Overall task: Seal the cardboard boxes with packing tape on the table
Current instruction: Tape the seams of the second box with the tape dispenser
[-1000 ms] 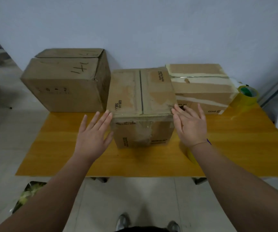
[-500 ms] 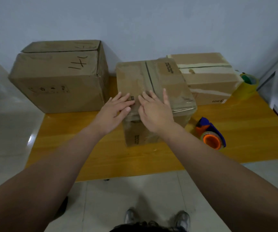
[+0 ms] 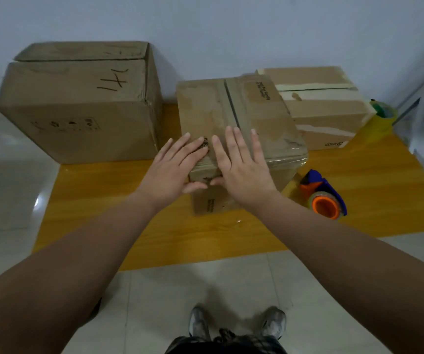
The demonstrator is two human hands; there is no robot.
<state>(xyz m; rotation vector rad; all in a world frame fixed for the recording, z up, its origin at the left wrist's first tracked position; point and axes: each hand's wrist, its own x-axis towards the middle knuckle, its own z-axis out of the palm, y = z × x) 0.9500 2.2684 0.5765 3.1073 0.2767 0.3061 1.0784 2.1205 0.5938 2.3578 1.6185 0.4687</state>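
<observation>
Ten o'clock on the counter (image 3: 129, 200): large box (image 3: 78, 111), not handled. At twelve, the middle box (image 3: 231, 108), with the left hand (image 3: 172, 169) and right hand (image 3: 241, 169) laid flat side by side on its near top edge, fingers straight, gripping nothing, thumbs over the front face. They are likely pressing glossy tape down there. Its flap seam and long axis run roughly six-to-twelve, tipped slightly toward eleven. Tape dispenser (image 3: 323, 198) lies at two o'clock, just beside it.

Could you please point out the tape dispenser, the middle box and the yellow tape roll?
tape dispenser (image 3: 324, 206): head view, orange core.
middle box (image 3: 259, 116): head view, right top flap.
yellow tape roll (image 3: 382, 126): head view, outer side.
</observation>
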